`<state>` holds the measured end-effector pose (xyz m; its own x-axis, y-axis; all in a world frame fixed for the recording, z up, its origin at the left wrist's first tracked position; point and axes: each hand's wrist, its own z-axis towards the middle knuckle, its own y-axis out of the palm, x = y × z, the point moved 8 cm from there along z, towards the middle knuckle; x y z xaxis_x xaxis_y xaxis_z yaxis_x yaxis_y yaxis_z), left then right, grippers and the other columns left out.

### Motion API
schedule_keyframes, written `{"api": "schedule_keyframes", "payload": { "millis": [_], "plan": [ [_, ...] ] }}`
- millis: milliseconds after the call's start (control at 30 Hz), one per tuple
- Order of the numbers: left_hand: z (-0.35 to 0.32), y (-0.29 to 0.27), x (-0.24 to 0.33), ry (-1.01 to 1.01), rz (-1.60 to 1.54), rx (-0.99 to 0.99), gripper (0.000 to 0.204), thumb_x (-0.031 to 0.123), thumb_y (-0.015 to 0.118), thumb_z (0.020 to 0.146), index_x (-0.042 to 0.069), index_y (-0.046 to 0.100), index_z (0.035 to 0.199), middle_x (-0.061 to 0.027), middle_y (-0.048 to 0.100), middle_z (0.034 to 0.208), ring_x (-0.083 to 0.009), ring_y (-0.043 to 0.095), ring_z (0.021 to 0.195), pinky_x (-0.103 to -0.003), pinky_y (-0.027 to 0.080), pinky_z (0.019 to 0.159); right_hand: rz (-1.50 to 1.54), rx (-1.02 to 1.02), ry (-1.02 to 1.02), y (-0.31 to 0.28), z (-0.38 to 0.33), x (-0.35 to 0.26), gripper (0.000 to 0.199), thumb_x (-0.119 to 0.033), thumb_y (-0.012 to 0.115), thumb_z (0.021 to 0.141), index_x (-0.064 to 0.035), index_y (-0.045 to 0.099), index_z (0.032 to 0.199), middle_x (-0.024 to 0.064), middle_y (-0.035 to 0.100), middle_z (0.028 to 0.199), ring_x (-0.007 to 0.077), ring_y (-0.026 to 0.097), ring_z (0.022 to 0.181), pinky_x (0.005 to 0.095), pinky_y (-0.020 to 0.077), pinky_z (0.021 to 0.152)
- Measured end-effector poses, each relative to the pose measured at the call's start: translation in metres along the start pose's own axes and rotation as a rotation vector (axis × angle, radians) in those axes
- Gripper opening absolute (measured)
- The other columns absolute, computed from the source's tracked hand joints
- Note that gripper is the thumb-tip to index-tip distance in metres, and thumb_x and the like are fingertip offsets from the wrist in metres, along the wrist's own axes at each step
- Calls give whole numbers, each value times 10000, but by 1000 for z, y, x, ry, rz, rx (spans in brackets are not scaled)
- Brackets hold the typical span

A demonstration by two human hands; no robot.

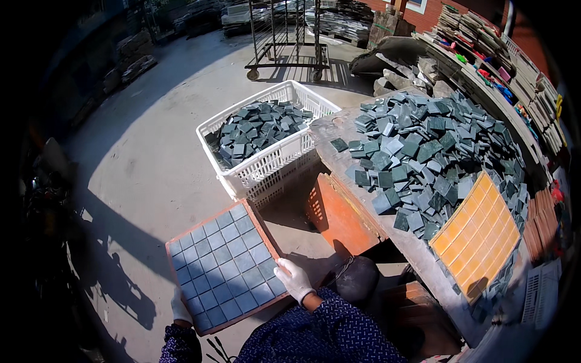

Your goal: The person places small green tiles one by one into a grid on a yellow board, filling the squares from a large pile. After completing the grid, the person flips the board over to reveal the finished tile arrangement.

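the right hand (295, 279), white-gloved on a dark dotted sleeve, curls its fingers over the near right edge of a red-framed tile tray (225, 267) filled with grey-blue squares. the left hand (180, 308), also gloved, grips the tray's lower left edge from beneath, mostly hidden. the tray is held tilted above the concrete ground. beyond it stands a white basket (266, 163) of dark tiles; to the right, a table (339, 130) heaped with loose tiles and an orange grid mould (478, 236).
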<state>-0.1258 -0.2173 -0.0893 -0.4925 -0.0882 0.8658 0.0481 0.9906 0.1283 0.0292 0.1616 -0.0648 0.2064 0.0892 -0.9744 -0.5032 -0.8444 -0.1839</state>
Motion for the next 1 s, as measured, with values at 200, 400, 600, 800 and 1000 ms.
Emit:
{"api": "schedule_keyframes", "payload": {
  "millis": [200,400,600,800,1000],
  "plan": [
    [21,2,-13,-102,-2,-5,451,385,388,997,46,559,1241,-90,615,1174,-255,581,1067,-381,459,941,220,40,70,-20,0,11,465,-308,656,886,-2,568,1225,161,610,1233,233,581,1164,313,446,959],
    [47,-32,-24,-75,28,91,423,357,402,994,41,558,1230,-83,608,1174,-259,574,1051,-377,434,962,559,227,107,-104,-29,-10,345,-198,602,942,48,577,1182,127,654,1115,177,625,1032,266,473,881],
    [57,-29,20,369,1267,-29,362,329,429,955,21,620,968,-121,648,801,-261,629,716,-368,504,652,1047,411,266,-177,-128,39,348,-245,493,998,7,495,1238,92,635,977,196,620,953,329,513,824],
    [50,-24,38,123,1044,-17,491,356,436,953,21,544,610,-85,514,474,-181,523,397,-324,421,412,938,778,590,-197,-250,129,338,-341,527,950,-70,551,1151,91,617,1030,223,591,943,363,495,821],
    [91,-65,-28,11,711,205,766,673,384,921,68,440,1388,-114,568,1266,-267,515,1165,-410,377,993,1095,931,529,-205,-273,161,250,-336,522,948,-127,592,1066,54,625,930,203,607,842,355,484,782]
  ]
}}
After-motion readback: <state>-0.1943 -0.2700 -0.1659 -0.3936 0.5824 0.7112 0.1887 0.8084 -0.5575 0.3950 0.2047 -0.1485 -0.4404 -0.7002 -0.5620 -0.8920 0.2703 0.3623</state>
